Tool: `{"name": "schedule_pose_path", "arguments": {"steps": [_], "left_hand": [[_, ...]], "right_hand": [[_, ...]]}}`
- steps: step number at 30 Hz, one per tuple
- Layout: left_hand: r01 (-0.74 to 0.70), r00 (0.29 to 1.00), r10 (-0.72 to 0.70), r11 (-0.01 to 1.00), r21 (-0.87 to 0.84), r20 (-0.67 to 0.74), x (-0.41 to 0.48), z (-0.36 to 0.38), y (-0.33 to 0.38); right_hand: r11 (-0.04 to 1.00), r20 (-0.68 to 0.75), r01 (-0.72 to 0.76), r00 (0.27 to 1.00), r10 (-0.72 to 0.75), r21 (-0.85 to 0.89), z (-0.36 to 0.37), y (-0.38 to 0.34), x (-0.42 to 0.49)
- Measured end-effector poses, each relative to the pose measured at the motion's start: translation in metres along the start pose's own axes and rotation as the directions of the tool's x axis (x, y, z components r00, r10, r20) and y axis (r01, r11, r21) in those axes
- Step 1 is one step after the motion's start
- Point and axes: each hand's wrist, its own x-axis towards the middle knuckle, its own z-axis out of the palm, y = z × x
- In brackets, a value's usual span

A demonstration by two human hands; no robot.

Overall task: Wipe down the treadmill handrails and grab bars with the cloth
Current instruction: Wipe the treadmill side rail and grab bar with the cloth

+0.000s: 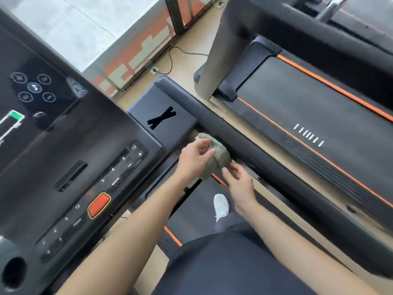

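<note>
A bunched grey-green cloth (pixel 217 157) sits just inside the treadmill's right handrail (pixel 265 158), a long black padded bar running from the console corner toward the lower right. My left hand (pixel 194 158) grips the cloth from the left, thumb and fingers curled over it. My right hand (pixel 238 182) is just below the cloth, fingers spread and touching its lower edge. Whether the cloth touches the rail is hard to tell.
The treadmill console (pixel 70 158) fills the left, with number buttons and a red stop button (pixel 99 205). A second treadmill (pixel 308 107) with orange stripes stands to the right. My white shoe (pixel 221 206) rests on the belt below.
</note>
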Motion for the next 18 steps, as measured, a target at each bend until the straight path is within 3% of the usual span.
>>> {"name": "schedule_pose_path", "arguments": {"steps": [2, 5, 9, 13, 18], "left_hand": [[0.053, 0.995, -0.046, 0.996, -0.073, 0.086, 0.005, 0.004, -0.002], [0.073, 0.993, -0.068, 0.996, -0.050, 0.093, 0.014, 0.009, -0.002], [0.020, 0.988, -0.033, 0.996, 0.090, 0.153, 0.028, 0.007, 0.000], [-0.002, 0.973, -0.023, 0.994, 0.107, 0.228, 0.031, -0.002, -0.003], [-0.042, 0.978, 0.008, 0.986, 0.163, 0.208, 0.021, -0.007, -0.013]], "right_hand": [[0.937, 0.015, -0.156, 0.987, 0.160, 0.313, 0.014, -0.003, 0.004], [0.835, 0.048, -0.245, 0.966, 0.255, 0.493, 0.028, -0.005, 0.011], [0.799, 0.041, -0.269, 0.955, 0.293, 0.537, 0.043, -0.009, 0.017], [0.824, 0.016, -0.257, 0.957, 0.289, 0.505, 0.049, -0.008, 0.020], [0.846, 0.030, -0.247, 0.964, 0.265, 0.472, 0.047, -0.001, 0.018]]}}
